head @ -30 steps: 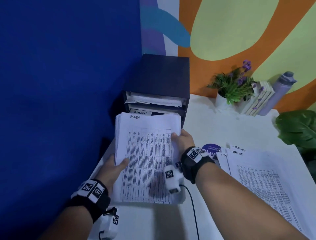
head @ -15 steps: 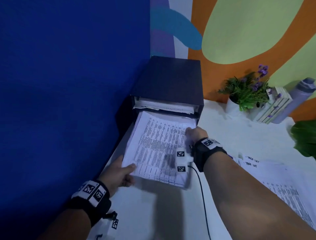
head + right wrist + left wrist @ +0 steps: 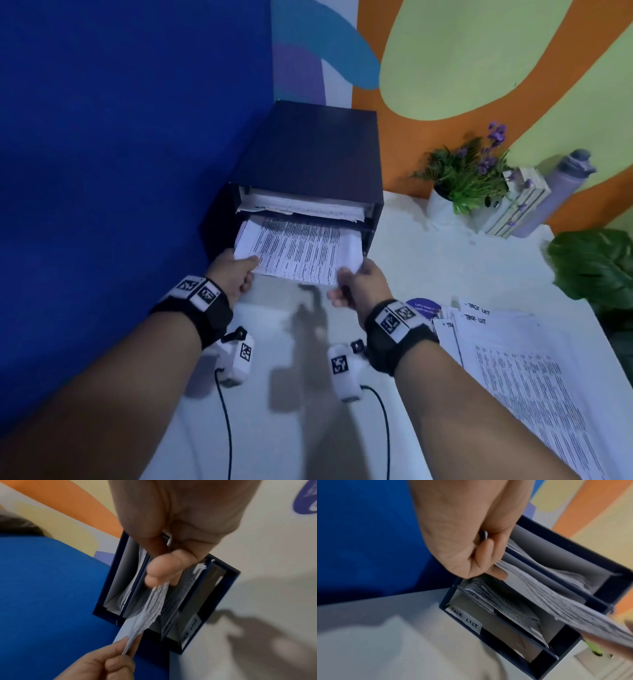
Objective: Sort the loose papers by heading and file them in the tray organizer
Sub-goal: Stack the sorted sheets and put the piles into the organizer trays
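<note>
**Inspector:** Head view first. What is in hand?

**Assistant:** A stack of papers (image 3: 298, 251), gripped at its near corners: left hand (image 3: 233, 277) on the left, right hand (image 3: 359, 284) on the right. Its far end is already inside the middle slot of the dark tray organizer (image 3: 308, 150), below a slot that holds papers. A corner in each hand looks meant to keep the stack level and square to the opening. A second pile of papers (image 3: 520, 377), headed "TASK LIST", lies well apart on the white table (image 3: 428, 253).

**Inspector:** Left wrist view?

**Assistant:** Fingers (image 3: 489, 559) curled under the stack's corner, grasping it. The lowest slot carries a label (image 3: 464, 620) reading "TASK LIST"; sheets sag from the shelf above it.

**Inspector:** Right wrist view?

**Assistant:** Fingers (image 3: 163, 569) pinch the stack's edge, which fans slightly. The other hand shows at the bottom, pinching the opposite corner.

**Inspector:** Judgement?

**Assistant:** Stack partly filed; the table pile probably belongs in the labelled slot.
</note>
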The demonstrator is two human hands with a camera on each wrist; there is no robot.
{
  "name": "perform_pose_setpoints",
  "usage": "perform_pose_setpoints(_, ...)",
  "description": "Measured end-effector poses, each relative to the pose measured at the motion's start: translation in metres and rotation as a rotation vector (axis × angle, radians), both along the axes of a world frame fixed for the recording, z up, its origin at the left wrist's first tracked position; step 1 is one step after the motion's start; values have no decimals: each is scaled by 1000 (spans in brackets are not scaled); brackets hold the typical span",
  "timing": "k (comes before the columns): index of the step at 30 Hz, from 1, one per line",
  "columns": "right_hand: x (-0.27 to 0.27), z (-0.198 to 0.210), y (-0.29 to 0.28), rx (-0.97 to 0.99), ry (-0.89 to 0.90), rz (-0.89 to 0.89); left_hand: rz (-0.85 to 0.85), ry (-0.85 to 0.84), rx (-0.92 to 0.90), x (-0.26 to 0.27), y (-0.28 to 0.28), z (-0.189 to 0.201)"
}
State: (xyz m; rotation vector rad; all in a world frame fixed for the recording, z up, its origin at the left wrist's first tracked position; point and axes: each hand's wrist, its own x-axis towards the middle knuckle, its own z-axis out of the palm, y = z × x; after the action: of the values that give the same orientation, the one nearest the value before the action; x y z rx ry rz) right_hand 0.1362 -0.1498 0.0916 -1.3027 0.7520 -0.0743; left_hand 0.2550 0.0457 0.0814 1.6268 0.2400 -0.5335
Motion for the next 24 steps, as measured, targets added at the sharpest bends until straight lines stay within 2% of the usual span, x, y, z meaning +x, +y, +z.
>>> perform_pose_setpoints(3, 22, 9, -8, 22, -25, -150, 52, 2, -56, 9, -27, 10)
perform_pose_setpoints(5, 32, 11, -11, 43, -27, -177, 89, 18, -133, 14, -39, 16)
perform_pose_setpoints(6, 36, 8, -13, 11, -39, -169, 93, 17, -166, 15, -44, 18)
perform_pose_setpoints(9, 44, -6, -17, -252, -19, -82, 13, -70, -198, 13, -51, 19)
perform_pose_setpoints(12, 39, -18, -17, -327, -49, -11, 19, -141, -244, 13, -53, 16)
perform_pose_setpoints(18, -34, -31, -49, -471, -10, 50, -42, -216, -149, -14, -42, 7)
perform_pose_setpoints(24, -153, -43, -122, -630, 252, 14, -227, 55, -36, -96, -51, -36)
